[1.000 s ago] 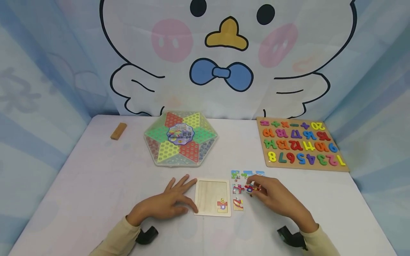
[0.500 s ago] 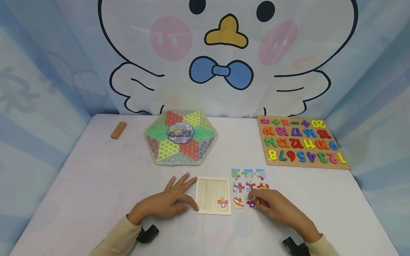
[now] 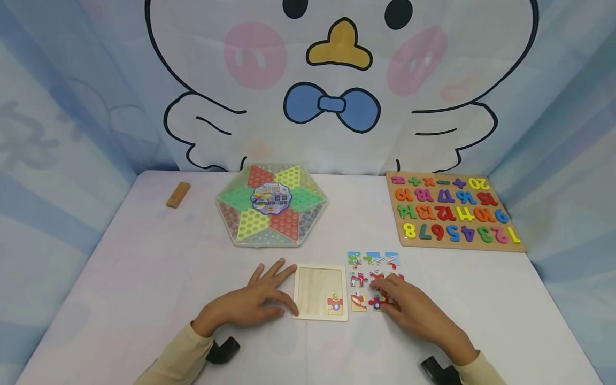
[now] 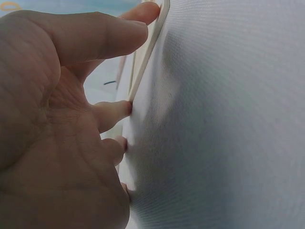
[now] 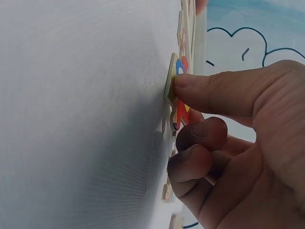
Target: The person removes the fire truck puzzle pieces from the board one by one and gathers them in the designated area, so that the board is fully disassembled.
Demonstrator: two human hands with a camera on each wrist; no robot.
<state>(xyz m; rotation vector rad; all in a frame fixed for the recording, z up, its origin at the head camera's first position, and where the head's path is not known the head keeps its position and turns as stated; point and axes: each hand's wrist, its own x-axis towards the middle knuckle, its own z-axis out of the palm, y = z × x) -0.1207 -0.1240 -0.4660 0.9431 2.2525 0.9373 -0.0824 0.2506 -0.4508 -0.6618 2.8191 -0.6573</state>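
Note:
My left hand [image 3: 245,306] lies with spread fingers at the left side of a small wooden puzzle tray [image 3: 317,319]; its fingertips touch the frame, as the left wrist view also shows. One jigsaw piece [image 3: 335,306] sits in the tray's lower right corner. At the right, my right hand [image 3: 416,306] pinches a jigsaw piece with a red and blue picture [image 5: 180,71], low at the table. In the right wrist view the thumb is on its edge, and the index finger is mostly hidden behind it. Several other pieces [image 3: 358,303] lie in rows beside the tray, some partly covered by this hand.
A hexagonal Chinese checkers box [image 3: 271,235] stands behind the tray. The number board [image 3: 457,243] lies at the back right, and a small wooden block [image 3: 178,195] at the back left. A printed curtain [image 3: 332,149] hangs behind the table.
My right hand has brought its piece from the middle row toward me to the bottom row; its index finger has since shifted slightly away. The left hand stays at the tray.

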